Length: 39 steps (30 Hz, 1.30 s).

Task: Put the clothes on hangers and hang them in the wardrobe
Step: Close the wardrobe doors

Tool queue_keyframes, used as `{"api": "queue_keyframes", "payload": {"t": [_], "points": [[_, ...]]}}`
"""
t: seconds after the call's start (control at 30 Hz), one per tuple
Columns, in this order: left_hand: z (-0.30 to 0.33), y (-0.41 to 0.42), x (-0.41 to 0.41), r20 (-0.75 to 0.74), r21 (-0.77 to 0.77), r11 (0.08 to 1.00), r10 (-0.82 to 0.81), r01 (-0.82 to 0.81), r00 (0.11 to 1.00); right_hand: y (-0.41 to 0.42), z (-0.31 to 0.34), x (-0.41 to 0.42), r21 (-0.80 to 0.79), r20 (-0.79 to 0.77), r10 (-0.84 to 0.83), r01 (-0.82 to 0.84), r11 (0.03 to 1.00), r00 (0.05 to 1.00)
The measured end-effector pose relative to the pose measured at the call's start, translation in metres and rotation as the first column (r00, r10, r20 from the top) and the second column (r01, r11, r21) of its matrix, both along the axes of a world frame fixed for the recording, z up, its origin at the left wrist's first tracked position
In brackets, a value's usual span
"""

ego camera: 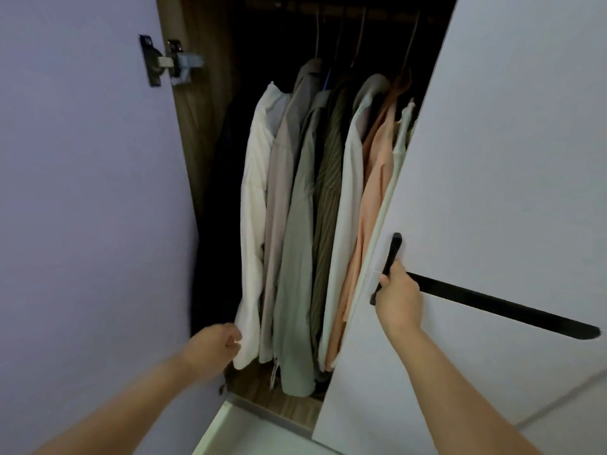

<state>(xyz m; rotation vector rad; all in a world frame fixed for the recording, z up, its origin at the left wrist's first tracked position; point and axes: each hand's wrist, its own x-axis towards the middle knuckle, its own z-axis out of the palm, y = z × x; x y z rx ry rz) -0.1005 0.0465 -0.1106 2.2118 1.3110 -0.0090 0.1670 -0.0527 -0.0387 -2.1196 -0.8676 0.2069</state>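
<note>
The wardrobe stands open with several garments on hangers on its rail [328, 8]. From the left hang a white shirt [254, 208], a beige one [279, 192], a grey-green one [297, 257], a striped olive one [328, 198], a pale one [348, 192] and a peach one [371, 205]. My left hand [215, 348] is low at the white shirt's bottom hem, fingers curled against the fabric. My right hand [399, 297] grips the black handle [392, 254] of the right door [492, 159].
The left door [82, 192] is swung wide, its hinge [164, 62] showing. A long black strip [509, 305] runs across the right door. The wardrobe's wooden floor [279, 402] shows below the clothes, and a white ledge [249, 431] lies in front.
</note>
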Motion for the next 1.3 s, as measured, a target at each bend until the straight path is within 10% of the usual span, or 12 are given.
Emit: {"api": "queue_keyframes", "payload": {"t": [0.57,0.8,1.03,1.13,1.3], "points": [[0.023,-0.032,-0.079,0.025,0.137,0.972,0.191,-0.193,0.981,-0.013,-0.013,-0.047,0.049,-0.093,-0.140,0.145,0.988,0.986],[0.039,-0.056,-0.178,0.047,0.181,0.950,0.249,-0.254,0.967,-0.017,-0.051,-0.138,-0.432,-0.096,0.343,-0.350,0.831,0.934],[0.062,-0.067,-0.285,0.055,0.321,0.820,0.484,-0.474,0.873,-0.026,-0.077,-0.242,-0.497,-0.227,0.545,-0.577,0.648,0.807],[0.073,-0.054,-0.301,0.265,0.269,0.755,0.539,-0.598,0.800,-0.037,-0.081,-0.271,-0.543,-0.198,0.591,-0.589,0.599,0.782],[0.094,-0.023,-0.297,0.521,0.077,0.926,0.278,-0.369,0.807,-0.063,-0.067,-0.289,-0.578,-0.126,0.598,-0.549,0.604,0.791]]}}
